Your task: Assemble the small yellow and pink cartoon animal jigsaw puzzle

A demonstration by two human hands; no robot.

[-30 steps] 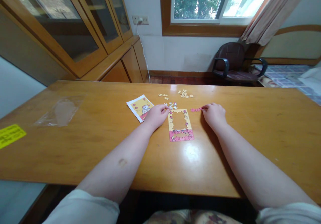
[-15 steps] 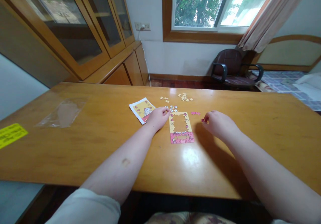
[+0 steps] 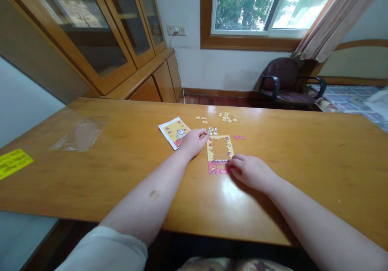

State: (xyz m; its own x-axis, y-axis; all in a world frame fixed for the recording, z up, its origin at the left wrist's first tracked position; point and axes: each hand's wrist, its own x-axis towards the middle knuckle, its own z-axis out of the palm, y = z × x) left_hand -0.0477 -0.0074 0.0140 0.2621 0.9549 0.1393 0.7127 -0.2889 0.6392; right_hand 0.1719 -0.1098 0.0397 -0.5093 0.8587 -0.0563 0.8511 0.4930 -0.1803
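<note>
A yellow and pink puzzle frame [image 3: 209, 154], open in its middle, lies on the table. My left hand [image 3: 195, 142] rests by its upper left corner, fingers closed; what they hold, if anything, is too small to tell. At the lower right edge of the puzzle is my right hand [image 3: 247, 170], fingertips pinched over the pink part, hiding what is between them. White pieces [image 3: 213, 131] lie just above the frame, and joined pink pieces [image 3: 239, 137] to its upper right. Yellow pieces [image 3: 226, 117] are scattered farther back. The picture card [image 3: 172, 132] is partly behind my left hand.
On the left of the wooden table [image 3: 127, 174] are a clear plastic bag [image 3: 85, 133] and a yellow label [image 3: 15, 162]. Beyond the table stand a glass-door cabinet [image 3: 133, 16] and an office chair [image 3: 281, 79].
My right hand has moved left and nearer, from beside the loose pink pieces to the puzzle's lower right; the red-pink piece in its fingers is now hidden. The view has shifted slightly.
</note>
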